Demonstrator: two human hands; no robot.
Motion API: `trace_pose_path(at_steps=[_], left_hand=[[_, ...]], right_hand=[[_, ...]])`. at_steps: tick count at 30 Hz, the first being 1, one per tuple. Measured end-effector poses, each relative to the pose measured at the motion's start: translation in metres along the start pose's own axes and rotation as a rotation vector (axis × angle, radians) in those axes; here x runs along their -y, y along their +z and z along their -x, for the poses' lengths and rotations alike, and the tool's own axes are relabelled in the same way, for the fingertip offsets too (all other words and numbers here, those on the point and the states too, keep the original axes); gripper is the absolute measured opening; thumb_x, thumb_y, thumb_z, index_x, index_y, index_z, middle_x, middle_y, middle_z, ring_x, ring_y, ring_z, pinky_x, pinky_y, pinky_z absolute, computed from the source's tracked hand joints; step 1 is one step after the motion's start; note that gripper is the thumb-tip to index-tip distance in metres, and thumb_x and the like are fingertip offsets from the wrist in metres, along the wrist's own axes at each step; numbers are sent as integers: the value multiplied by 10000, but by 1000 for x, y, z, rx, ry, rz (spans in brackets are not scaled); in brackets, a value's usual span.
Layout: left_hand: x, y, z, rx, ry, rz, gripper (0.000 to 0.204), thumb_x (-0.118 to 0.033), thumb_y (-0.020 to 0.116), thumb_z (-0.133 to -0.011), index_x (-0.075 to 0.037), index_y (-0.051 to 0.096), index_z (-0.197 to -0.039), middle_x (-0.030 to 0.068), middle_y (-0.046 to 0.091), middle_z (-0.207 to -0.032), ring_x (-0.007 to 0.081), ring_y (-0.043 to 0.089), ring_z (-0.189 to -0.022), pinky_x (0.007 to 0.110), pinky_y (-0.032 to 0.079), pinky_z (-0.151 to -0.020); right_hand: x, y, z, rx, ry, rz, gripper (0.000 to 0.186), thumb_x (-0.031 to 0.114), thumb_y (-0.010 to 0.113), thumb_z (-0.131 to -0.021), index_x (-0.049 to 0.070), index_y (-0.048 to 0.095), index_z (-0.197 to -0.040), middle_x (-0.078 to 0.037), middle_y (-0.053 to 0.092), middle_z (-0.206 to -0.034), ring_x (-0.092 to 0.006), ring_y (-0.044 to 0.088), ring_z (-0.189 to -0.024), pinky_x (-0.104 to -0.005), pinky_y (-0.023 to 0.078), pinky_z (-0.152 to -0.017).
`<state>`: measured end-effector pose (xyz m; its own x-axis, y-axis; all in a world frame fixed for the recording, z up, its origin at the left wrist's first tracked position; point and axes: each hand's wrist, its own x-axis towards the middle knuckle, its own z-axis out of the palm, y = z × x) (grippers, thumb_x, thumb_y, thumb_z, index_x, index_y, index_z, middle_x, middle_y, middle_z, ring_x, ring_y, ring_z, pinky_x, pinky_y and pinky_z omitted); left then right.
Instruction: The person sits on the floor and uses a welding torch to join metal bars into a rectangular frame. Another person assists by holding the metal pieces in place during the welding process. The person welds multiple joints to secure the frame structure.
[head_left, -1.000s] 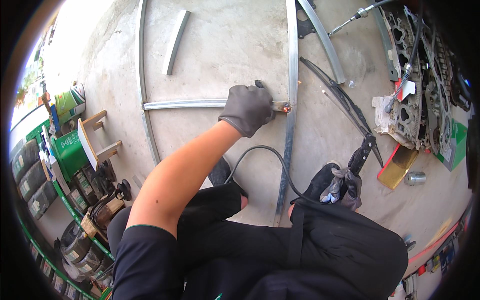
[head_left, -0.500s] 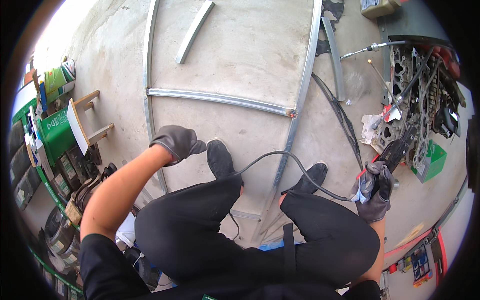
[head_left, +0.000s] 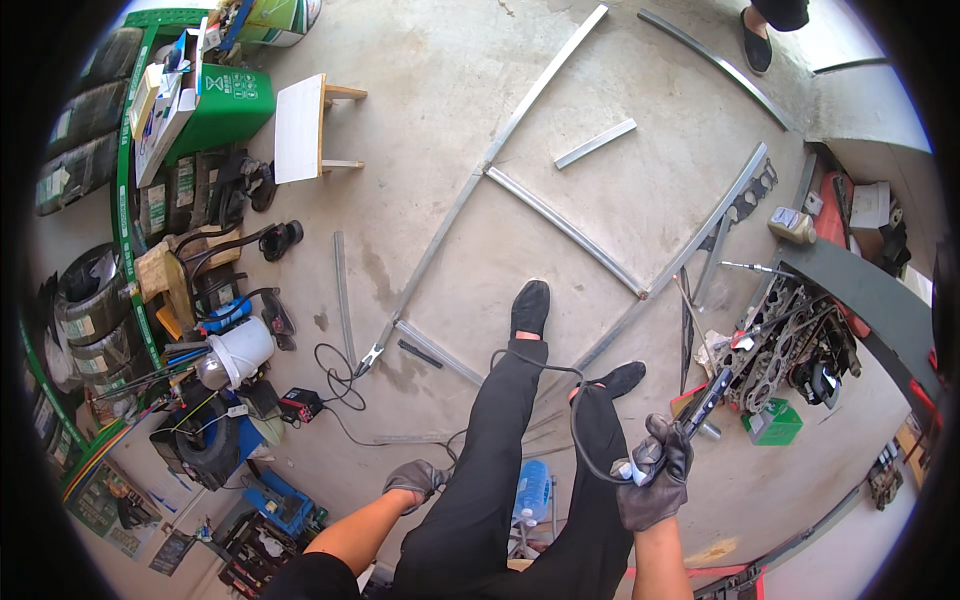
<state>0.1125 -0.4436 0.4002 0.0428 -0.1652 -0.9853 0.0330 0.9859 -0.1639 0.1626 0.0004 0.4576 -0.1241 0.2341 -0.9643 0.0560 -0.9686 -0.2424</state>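
Observation:
My right hand (head_left: 655,490), in a dark grey glove, is closed round a black welding electrode holder (head_left: 708,402). A thin electrode (head_left: 690,312) sticks out past its jaws, and a black cable (head_left: 576,425) loops from the hand across my legs. My left hand (head_left: 420,482), also gloved, hangs beside my left thigh with its fingers curled; nothing shows in it. On the floor ahead lies a frame of metal bars with a crossbar (head_left: 565,230) between its long sides. A metal clamp (head_left: 371,357) grips the near end of its left bar (head_left: 440,235).
Left are a white-topped stool (head_left: 300,130), a green bin (head_left: 225,110), tyres (head_left: 85,290) and a small red-black machine (head_left: 298,405). Loose bars (head_left: 595,143) lie about. Engine parts (head_left: 785,345) and a green box (head_left: 772,422) are right. Another person's foot (head_left: 757,45) stands far right.
My view has swung left and takes in more floor; my legs look straighter. My left hand has dropped from in front of me to beside my thigh. The right hand still grips the electrode holder.

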Motion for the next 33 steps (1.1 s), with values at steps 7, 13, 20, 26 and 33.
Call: trace_pose_path(at_steps=[7,13,20,26,33], left_hand=[[4,3,109,55,-114,252,538,-569,689,-900,-53,819,-981,222,781,-1027,408,766,-880,494,571,-781],[28,82,89,-5,-12,270,524,-532,663,-933,-57,811,-1097,257,763,-1135,428,747,-1066,526,565,-889],[-19,145,102,-32,-112,448,457,-465,682,-929,-57,814,-1089,247,769,-1167,422,751,-1101,508,581,-900],[-71,180,129,-20,-105,369,426,-386,612,-991,-36,804,-1139,285,749,-1195,436,750,-1122,517,573,-964],[-101,209,108,-136,-128,522,462,-470,750,-872,-57,825,-1063,264,770,-1146,424,760,-1098,497,592,-914]], right_hand=[[5,71,85,47,-110,230,452,466,710,-1023,41,761,-1167,4,564,-658,-140,559,-505,-470,604,-515],[23,66,124,-124,-47,380,422,533,672,-1047,143,734,-1197,91,509,-660,-70,495,-565,-355,478,-594],[51,62,110,-85,52,246,296,465,652,-1082,177,706,-1124,99,598,-697,-64,549,-602,-320,500,-641],[128,56,98,498,74,304,264,327,635,-1085,133,628,-1264,44,659,-959,-93,623,-806,-317,534,-722],[174,94,111,699,-410,969,478,129,686,-962,91,529,-1412,-20,574,-1090,-117,548,-909,-296,483,-857]])
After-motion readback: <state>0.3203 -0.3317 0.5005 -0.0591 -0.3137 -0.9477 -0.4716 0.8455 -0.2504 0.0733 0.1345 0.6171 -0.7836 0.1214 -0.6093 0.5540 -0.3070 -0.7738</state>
